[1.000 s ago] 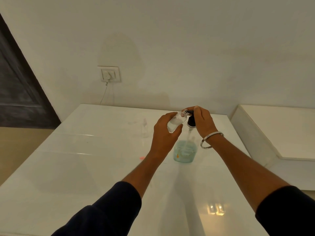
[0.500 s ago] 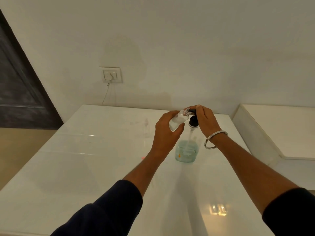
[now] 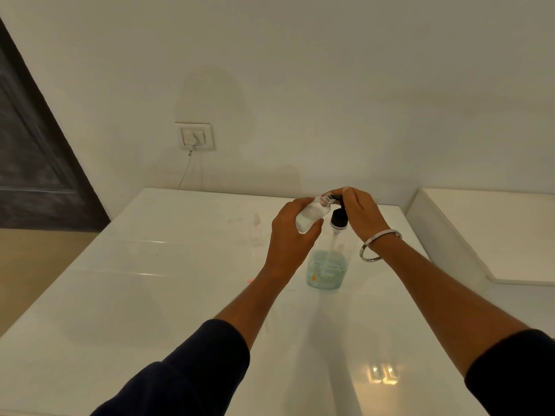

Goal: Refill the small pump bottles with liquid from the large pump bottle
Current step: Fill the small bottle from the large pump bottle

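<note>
left hand [image 3: 289,235]: wrapped around the small bottle [image 3: 309,216], a bit right of centre in the frame, thumb under it and fingers curled over the far side. Proper grip, not loose.
small bottle: clear, tilted so its open neck points up and to the right, sitting right at the spout of the big one's pump. Looks whitish inside, can't really tell how full it is.
right hand [image 3: 359,214]: draped over the black pump head [image 3: 339,217] of the large bottle [image 3: 327,268], fingers curved down on top of it. Whether I'm pressing hard or just resting, can't tell from here.
large bottle: standing upright on the white table [image 3: 150,295], just below my hands, right of centre. Clear body with pale blue-green liquid in the lower part, dip tube visible through it.
bangle [image 3: 380,246]: silver, on my right wrist, hanging just beside the large bottle's shoulder.
sleeves: dark, pushed up both forearms, at the bottom edge of the frame.
another small bottle [image 3: 256,228]: clear and faint, standing on the table to the left of my hands, hard to make out.
background: wall socket [image 3: 195,136] with a cable plugged in, upper left of centre; dark door [image 3: 33,151] at far left.
</note>
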